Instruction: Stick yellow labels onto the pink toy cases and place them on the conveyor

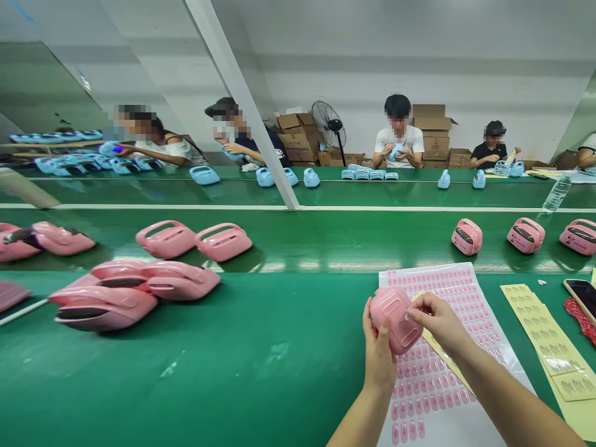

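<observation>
A pink plastic case (395, 318) is held up over the sticker sheet (447, 292). My left hand (378, 354) grips its lower left side with the fingers wrapped round it. My right hand (435, 320) pinches at its upper right edge, fingertips pressed on the case. The sheet below carries rows of small pink stickers. A yellowish backing strip (442, 354) lies under my right wrist.
Several pink cases (135, 288) lie on the green bench at the left, more ride the belt (526, 234). Yellow label sheets (554, 347) and a phone (582, 295) sit at the right. People across the line handle blue cases (367, 175). A water bottle (556, 194) stands far right.
</observation>
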The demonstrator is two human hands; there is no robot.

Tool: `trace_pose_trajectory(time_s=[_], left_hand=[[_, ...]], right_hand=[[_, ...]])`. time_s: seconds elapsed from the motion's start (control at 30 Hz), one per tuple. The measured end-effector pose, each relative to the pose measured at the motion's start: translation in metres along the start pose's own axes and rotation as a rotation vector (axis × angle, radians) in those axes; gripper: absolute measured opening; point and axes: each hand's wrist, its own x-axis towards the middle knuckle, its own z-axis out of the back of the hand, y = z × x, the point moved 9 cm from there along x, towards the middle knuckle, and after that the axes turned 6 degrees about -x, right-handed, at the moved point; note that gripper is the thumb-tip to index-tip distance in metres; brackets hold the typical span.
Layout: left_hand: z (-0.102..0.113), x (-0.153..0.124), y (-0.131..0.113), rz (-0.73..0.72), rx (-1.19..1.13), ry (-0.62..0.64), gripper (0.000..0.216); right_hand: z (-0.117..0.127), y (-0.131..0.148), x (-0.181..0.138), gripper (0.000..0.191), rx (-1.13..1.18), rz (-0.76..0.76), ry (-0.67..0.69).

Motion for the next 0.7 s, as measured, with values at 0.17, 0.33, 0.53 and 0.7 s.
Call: trace_pose_trajectory(time_s=[0.17, 0.33, 0.53, 0.7], left_hand=[[-0.001, -0.002, -0.002, -0.005, -0.006, -0.011, 0.078], [-0.002, -0.004, -0.003, -0.007, 0.007, -0.003, 0.076], [-0.001, -0.005, -0.001, 0.028, -0.012, -0.026, 0.077], [-0.001, -0.007, 0.000, 0.050, -0.016, -0.030, 0.075]], right_hand=[[-0.002, -0.008, 0.002, 0.022, -0.009, 0.011, 0.002], [-0.003, -0.007, 0.001, 0.021, -0.040, 0.008, -0.018], [0.001, 0.010, -0.007, 0.014, -0.237, 0.141, -0.127], [-0.008, 0.025, -0.020, 0.011, -0.361, 0.343, -0.215]])
